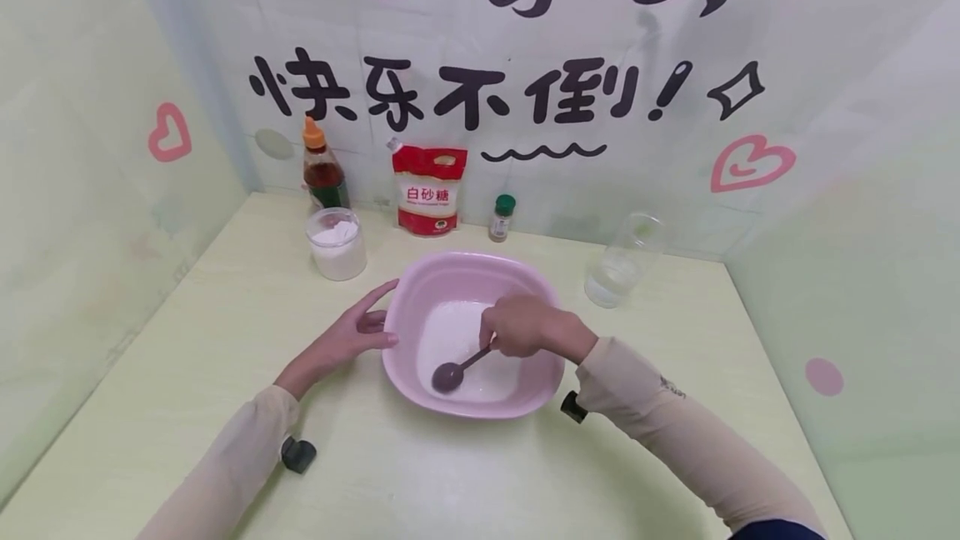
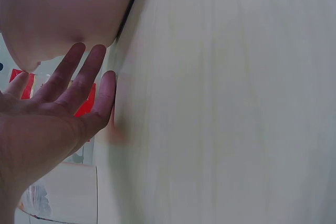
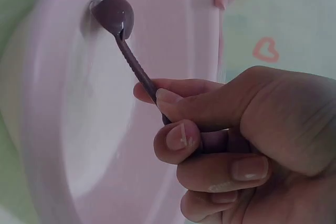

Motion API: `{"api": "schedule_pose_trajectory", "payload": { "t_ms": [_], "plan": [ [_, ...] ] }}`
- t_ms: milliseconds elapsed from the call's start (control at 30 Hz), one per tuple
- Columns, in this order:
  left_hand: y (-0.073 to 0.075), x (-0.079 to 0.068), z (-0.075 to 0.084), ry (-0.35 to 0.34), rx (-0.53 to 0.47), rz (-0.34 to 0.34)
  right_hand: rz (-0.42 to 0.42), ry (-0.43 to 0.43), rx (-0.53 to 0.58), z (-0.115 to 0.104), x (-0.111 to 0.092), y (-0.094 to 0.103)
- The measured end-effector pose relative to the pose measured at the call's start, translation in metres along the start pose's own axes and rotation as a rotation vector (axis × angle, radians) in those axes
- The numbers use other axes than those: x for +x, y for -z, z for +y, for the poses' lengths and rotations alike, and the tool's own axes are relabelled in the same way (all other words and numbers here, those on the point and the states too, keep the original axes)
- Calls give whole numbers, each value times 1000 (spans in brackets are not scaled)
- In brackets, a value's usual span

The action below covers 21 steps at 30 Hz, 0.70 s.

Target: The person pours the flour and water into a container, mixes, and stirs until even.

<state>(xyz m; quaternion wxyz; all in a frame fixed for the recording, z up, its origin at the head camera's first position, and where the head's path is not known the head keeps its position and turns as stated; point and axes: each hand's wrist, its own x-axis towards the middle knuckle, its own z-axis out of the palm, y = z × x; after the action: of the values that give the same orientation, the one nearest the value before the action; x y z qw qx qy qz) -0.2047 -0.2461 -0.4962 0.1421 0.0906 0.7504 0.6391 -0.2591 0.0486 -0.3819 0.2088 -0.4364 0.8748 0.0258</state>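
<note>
A pink plastic basin (image 1: 408, 311) stands on the table with a thin layer of white liquid (image 1: 453, 327) in its bottom. My right hand (image 1: 521, 325) reaches over its right side and grips a dark brown spoon (image 1: 447, 377) by the handle, thumb against the index finger. In the right wrist view the spoon's bowl (image 3: 113, 17) points down into the white liquid. At the basin's left side, my left hand (image 1: 352, 336) has its thumb and fingers spread, touching the rim. The left wrist view shows those fingers (image 2: 79, 82) extended against the basin's outer wall (image 2: 68, 3).
Behind the basin stand a clear jar of white powder (image 1: 339, 252), a sauce bottle with an orange cap (image 1: 324, 169), a red and white sugar pouch (image 1: 427, 190) and a small green-capped bottle (image 1: 502, 219). A clear glass of water (image 1: 615, 273) is at right.
</note>
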Motion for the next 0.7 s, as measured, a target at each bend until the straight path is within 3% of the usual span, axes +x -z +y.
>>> {"api": "schedule_pose_trajectory", "payload": {
  "t_ms": [167, 533, 700],
  "plan": [
    [0, -1, -1, 5, 7, 9, -34, -17, 30, -5, -7, -1],
    [0, 0, 0, 13, 3, -1, -74, -214, -28, 28, -29, 13],
    [0, 0, -1, 4, 4, -2, -64, -201, -20, 28, -26, 17]
  ]
}}
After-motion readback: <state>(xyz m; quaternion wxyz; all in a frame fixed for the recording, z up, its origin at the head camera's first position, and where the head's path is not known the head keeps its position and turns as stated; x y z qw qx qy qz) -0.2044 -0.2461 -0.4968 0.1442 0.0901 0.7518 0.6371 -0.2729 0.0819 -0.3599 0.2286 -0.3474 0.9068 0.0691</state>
